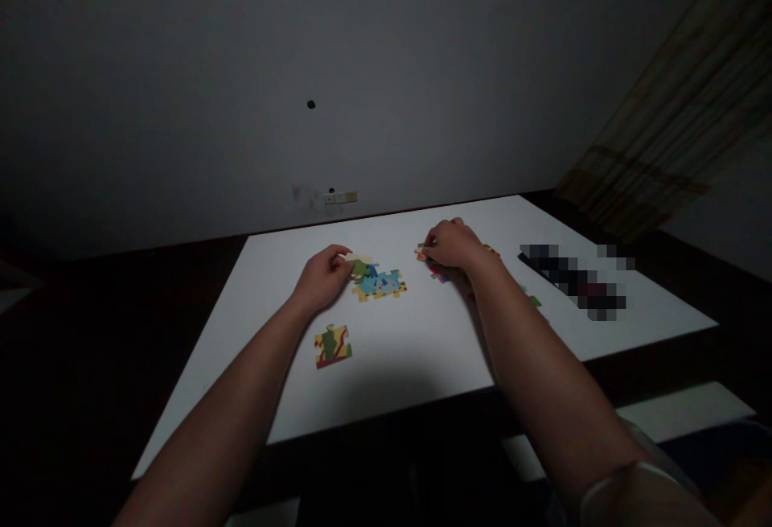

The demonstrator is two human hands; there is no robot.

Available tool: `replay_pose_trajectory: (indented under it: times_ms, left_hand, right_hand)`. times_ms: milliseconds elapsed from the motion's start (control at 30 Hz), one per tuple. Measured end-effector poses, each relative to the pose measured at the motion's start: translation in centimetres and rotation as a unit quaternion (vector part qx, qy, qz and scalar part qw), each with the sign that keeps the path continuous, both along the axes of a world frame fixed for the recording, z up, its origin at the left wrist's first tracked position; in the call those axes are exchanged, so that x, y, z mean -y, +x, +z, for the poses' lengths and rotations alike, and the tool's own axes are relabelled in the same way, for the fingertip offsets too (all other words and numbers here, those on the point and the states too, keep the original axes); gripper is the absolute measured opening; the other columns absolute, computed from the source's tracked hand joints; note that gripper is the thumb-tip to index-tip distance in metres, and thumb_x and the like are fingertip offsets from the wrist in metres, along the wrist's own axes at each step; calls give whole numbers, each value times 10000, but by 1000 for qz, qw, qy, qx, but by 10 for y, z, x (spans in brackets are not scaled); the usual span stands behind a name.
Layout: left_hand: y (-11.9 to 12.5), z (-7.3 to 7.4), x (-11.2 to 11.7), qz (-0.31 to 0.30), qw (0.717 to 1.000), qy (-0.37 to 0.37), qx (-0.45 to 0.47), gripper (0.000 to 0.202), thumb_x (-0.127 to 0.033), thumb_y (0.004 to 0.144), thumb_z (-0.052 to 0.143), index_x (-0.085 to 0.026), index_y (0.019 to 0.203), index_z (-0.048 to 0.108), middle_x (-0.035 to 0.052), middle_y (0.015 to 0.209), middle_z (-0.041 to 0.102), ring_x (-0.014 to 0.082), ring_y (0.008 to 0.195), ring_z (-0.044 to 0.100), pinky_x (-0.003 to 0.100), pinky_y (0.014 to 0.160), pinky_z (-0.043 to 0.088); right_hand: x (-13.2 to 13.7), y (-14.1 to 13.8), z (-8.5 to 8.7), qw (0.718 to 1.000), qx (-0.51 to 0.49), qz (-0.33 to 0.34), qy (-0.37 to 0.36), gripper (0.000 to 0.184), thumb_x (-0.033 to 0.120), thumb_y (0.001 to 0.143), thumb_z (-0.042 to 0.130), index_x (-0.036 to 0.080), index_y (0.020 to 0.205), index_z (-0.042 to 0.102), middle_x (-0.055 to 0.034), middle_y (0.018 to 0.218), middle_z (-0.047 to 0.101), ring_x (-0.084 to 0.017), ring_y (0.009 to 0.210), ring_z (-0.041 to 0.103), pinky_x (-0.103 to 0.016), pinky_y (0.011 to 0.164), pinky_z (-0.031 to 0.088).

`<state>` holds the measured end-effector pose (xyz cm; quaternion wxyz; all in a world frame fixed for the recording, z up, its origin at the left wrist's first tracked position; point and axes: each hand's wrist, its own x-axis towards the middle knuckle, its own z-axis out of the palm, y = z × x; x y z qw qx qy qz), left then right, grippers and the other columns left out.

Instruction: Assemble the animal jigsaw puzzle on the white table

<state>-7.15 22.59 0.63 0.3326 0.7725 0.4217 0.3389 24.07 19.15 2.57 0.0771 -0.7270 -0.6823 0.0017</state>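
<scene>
**Puzzle pieces:** Colourful jigsaw puzzle pieces lie in the centre and right of the frame on a white bench (pixel 392 386).

**Right hand** (pixel 452 245)**:** Upper centre-right; fingers closed in a pinch on an orange-edged piece (pixel 420 253). Its palm is over a red-and-blue piece (pixel 440 275).

**Left hand** (pixel 322 279)**:** Centre; fingertips touch a cream-coloured piece (pixel 360 260). Whether they grip it cannot be told. The two hands are apart.

**Joined:** A group of blue, green and yellow pieces (pixel 379 286) sits at centre, just right of the left hand. It has at least three pieces; the exact seams are too small to tell.

**Unjoined:** A green-and-red piece (pixel 332 346) lies alone at lower centre-left. An orange-and-yellow piece (pixel 491 250) lies just beyond the right hand. A green piece (pixel 534 300) lies right of the right forearm (pixel 543 366), partly hidden.

**Count:** At least nine pieces: three in the group, one cream, one pinched and four others. Hands and forearm may hide more.

**Surroundings:** A pixelated, unreadable object (pixel 572 282) lies at the right of the bench. A wall switch plate (pixel 339 197) is on the wall behind, and a tan curtain (pixel 657 109) hangs at upper right.
</scene>
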Motion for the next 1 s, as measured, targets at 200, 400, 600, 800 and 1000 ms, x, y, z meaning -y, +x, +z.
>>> replay_pose_trajectory:
  times_ms: [200, 400, 600, 800, 1000]
  left_hand:
    - [-1, -6, -4, -6, 1000, -5, 25, 288, -421, 856, 628, -191, 1026, 665, -1, 727, 694, 201, 720, 651, 296, 703, 477]
    - [2, 2, 2, -39, 996, -68, 50, 250, -420, 860, 645, -189, 954, 638, -32, 640, 622, 155, 605, 550, 264, 606, 391]
    - [11, 8, 20, -130, 985, -110, 5, 269, -441, 871, 647, -179, 812, 638, -2, 683, 620, 158, 641, 568, 277, 619, 408]
    - [10, 9, 23, -192, 977, 53, -82, 296, -399, 897, 635, -199, 698, 724, 56, 877, 656, 206, 871, 605, 337, 821, 481]
    - [4, 13, 24, -176, 960, 160, -148, 175, -365, 829, 713, -211, 752, 745, 81, 1084, 627, 262, 1019, 586, 408, 949, 483]
  right_hand:
    - [2, 0, -3, 1000, 7, 24, -17, 513, 578, 809, 687, 184, 1129, 758, -192, 1084, 708, -402, 1114, 553, -473, 850, 495]
    - [0, 3, -5, 998, -48, 7, 33, 482, 454, 738, 798, 224, 1154, 717, -156, 1074, 716, -366, 1057, 610, -464, 856, 505]
    - [-3, 0, -1, 983, -166, 10, 78, 215, 277, 796, 748, 234, 1003, 714, -111, 983, 738, -287, 871, 673, -399, 730, 505]
    - [-3, -21, 2, 889, -442, 102, 68, 314, 243, 819, 737, 233, 1123, 661, -80, 946, 752, -221, 759, 686, -334, 638, 534]
    - [0, -36, -4, 855, -499, 138, -34, 600, 42, 728, 654, 280, 1278, 633, -55, 1160, 735, -159, 709, 660, -289, 599, 539]
